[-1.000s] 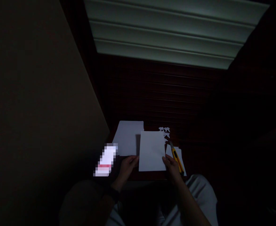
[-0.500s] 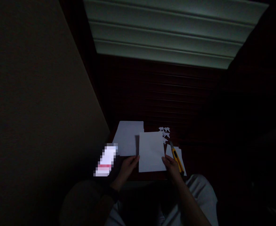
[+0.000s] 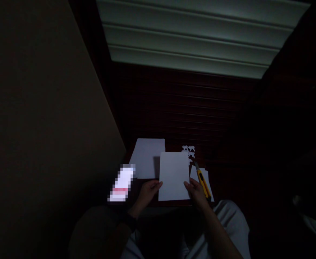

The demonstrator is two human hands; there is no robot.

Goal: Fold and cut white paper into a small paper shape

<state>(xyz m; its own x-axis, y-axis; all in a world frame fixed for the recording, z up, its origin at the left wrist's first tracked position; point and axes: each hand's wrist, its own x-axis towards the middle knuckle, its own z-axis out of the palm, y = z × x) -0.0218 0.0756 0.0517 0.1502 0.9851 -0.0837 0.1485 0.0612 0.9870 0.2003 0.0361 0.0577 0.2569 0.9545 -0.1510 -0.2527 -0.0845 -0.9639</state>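
The scene is very dark. A white sheet of paper (image 3: 174,174) is held upright-long over a small dark table (image 3: 171,203), close to my lap. My left hand (image 3: 147,192) pinches its lower left edge with the fingers closed. My right hand (image 3: 196,191) grips its lower right edge the same way. A yellow utility knife (image 3: 202,183) lies just right of my right hand on another piece of paper (image 3: 209,178), untouched.
A second white sheet (image 3: 147,158) lies at the back left of the table. Several small white paper cut-outs (image 3: 188,151) sit behind the knife. A blurred-out bright object (image 3: 121,183) is at the left. A plain wall (image 3: 39,126) runs along the left; slatted blinds (image 3: 195,36) are ahead.
The held sheet has shifted slightly toward me and straightened, and both hands have closed in a little on its lower edges. The knife and other papers have stayed put.
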